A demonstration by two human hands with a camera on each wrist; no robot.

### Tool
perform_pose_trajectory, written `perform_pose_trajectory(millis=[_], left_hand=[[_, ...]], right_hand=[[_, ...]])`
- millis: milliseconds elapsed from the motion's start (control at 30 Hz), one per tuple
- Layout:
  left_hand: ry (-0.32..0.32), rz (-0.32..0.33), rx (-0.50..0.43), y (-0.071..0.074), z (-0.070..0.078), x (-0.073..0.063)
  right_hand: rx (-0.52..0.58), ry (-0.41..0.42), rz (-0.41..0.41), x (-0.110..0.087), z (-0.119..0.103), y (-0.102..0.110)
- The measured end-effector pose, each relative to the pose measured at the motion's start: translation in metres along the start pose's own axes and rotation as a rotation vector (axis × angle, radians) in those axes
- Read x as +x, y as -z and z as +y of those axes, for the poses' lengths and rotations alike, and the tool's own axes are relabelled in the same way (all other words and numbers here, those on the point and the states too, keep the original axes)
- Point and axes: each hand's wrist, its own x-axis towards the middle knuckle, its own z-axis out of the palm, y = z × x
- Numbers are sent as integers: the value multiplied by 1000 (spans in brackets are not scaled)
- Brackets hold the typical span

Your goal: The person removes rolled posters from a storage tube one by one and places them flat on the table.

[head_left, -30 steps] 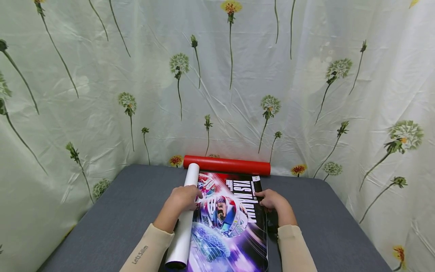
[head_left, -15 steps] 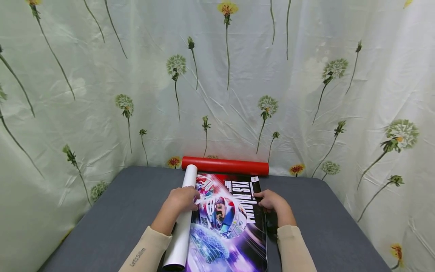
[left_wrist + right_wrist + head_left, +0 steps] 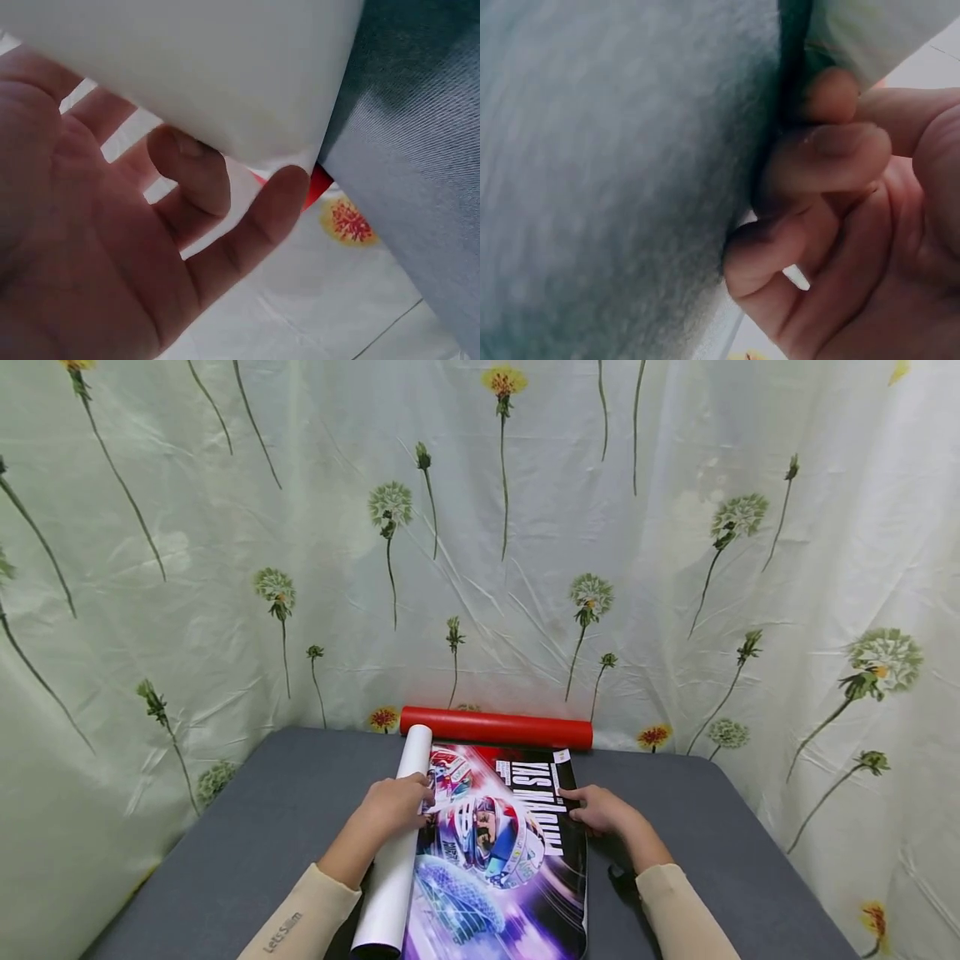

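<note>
A glossy poster (image 3: 480, 877) with a racing helmet and large white letters lies partly unrolled. Its left side is a white roll (image 3: 390, 877) with a dark opening at the near end. My left hand (image 3: 390, 806) grips the roll from above, and the left wrist view shows its bent fingers (image 3: 281, 199) against the white paper. At the poster's right edge, my right hand (image 3: 603, 810) presses with an extended index finger and another finger close below. In the right wrist view the other fingers (image 3: 825, 154) bend down beside the grey surface; the poster is hidden there.
A red tube (image 3: 495, 728) lies across the back of the grey table (image 3: 255, 835), just beyond the poster. Behind it hangs a pale curtain (image 3: 480, 527) printed with dandelions. A black strap (image 3: 622, 881) shows near the right sleeve.
My left hand and the white roll have shifted slightly left. The right forearm has swung a little outward while its fingertips stay at the poster's edge.
</note>
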Motion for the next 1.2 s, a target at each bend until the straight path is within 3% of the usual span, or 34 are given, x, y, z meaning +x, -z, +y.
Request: perform_pose_trajectory(millis=[233,500,867,1200], left_hand=[[13,70,75,-7,-6,-1],[-13,143,87,-11,-11,-6],[22,150,74,-9,-14,-10],[26,161,90,-7,-14,-16]], right_hand=[[15,33,-10,-3,4,7],[26,39,-21,-2,10,9],[52,79,-59,-1,9,14],[78,40,-55,1,15,7]])
